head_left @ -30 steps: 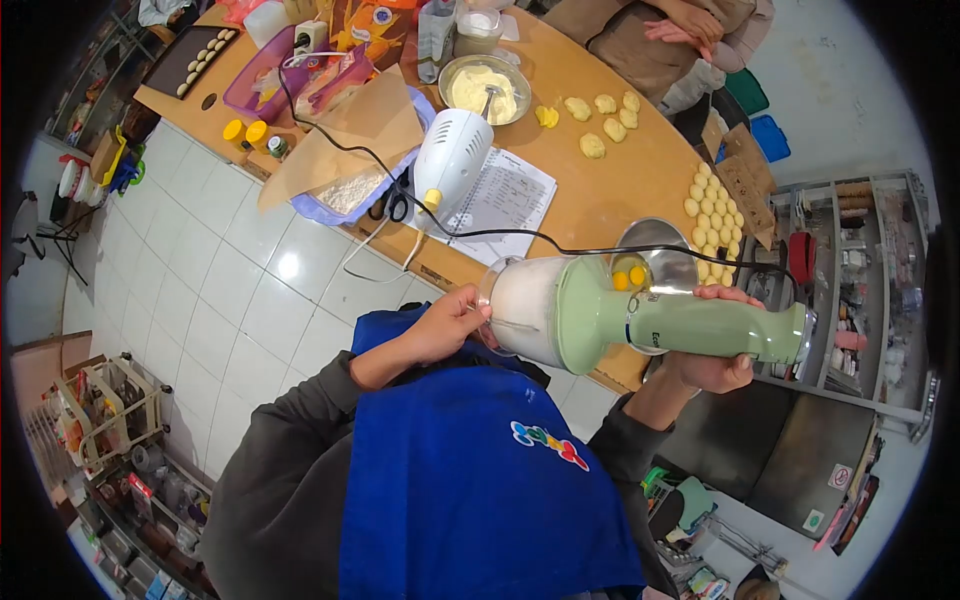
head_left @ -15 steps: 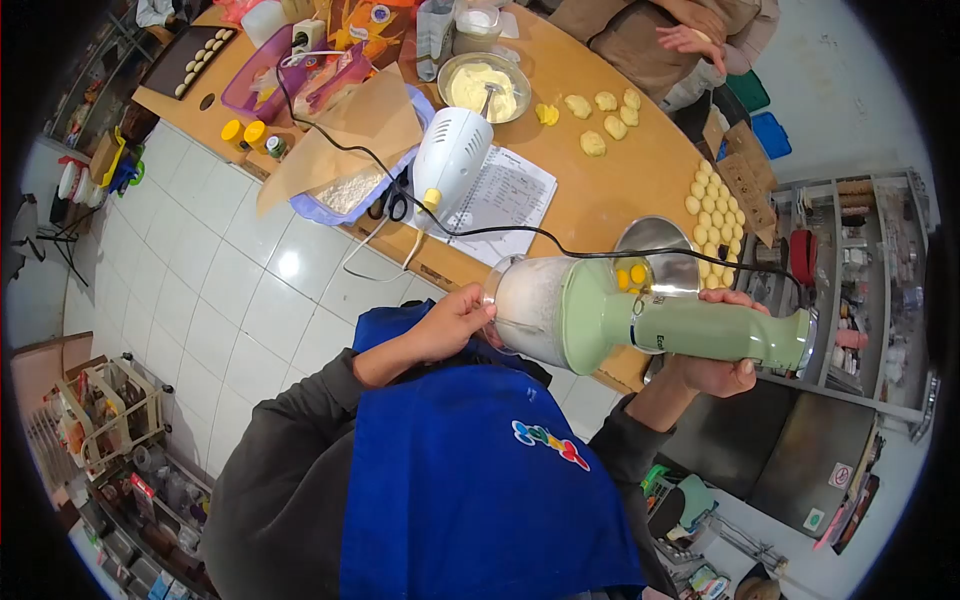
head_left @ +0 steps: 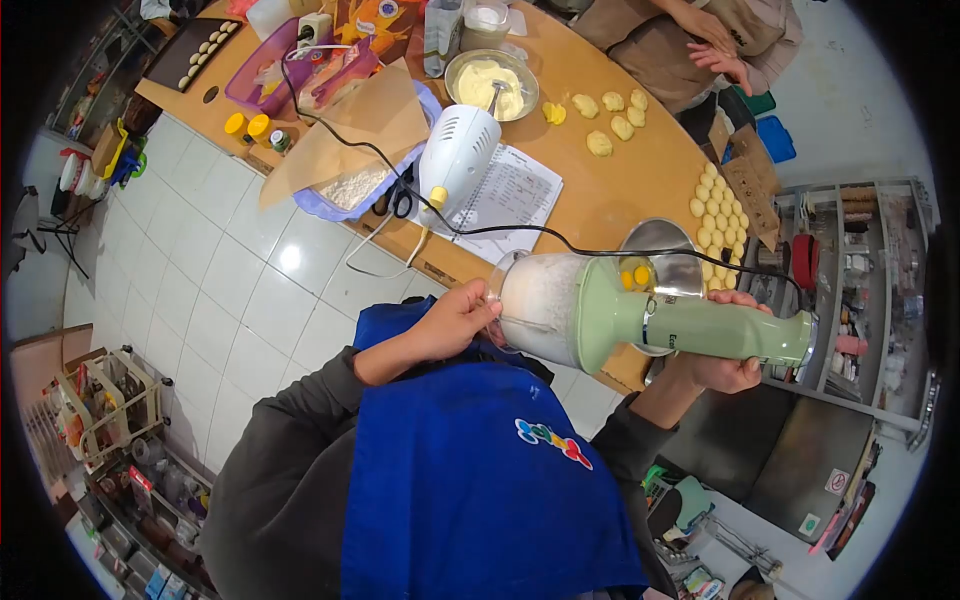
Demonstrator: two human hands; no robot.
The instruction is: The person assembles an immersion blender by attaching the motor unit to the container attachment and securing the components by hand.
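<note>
Held sideways in front of my apron is a green hand blender point(head_left: 725, 330) with a clear chopper bowl point(head_left: 545, 310) attached, and white powder shows inside the bowl. My left hand point(head_left: 455, 320) grips the bowl's base end. Around the green handle wrap the fingers of my right hand point(head_left: 728, 372). Partly behind the blender, a metal bowl point(head_left: 665, 238) holds egg yolks point(head_left: 634, 275). The blender's black cord point(head_left: 510, 229) stretches across the table toward the power strip.
A white hand mixer point(head_left: 460, 150) rests on an open notebook point(head_left: 520, 195). Beyond it stand a bowl of yellow mixture point(head_left: 529, 70) and several dough lumps point(head_left: 599, 143). Small dough balls point(head_left: 716, 215) lie at the right. Another person's hands point(head_left: 722, 62) are across the table point(head_left: 580, 200).
The view has shifted slightly, so the table items sit a little lower and farther right. Both hands keep their hold on the blender and its bowl.
</note>
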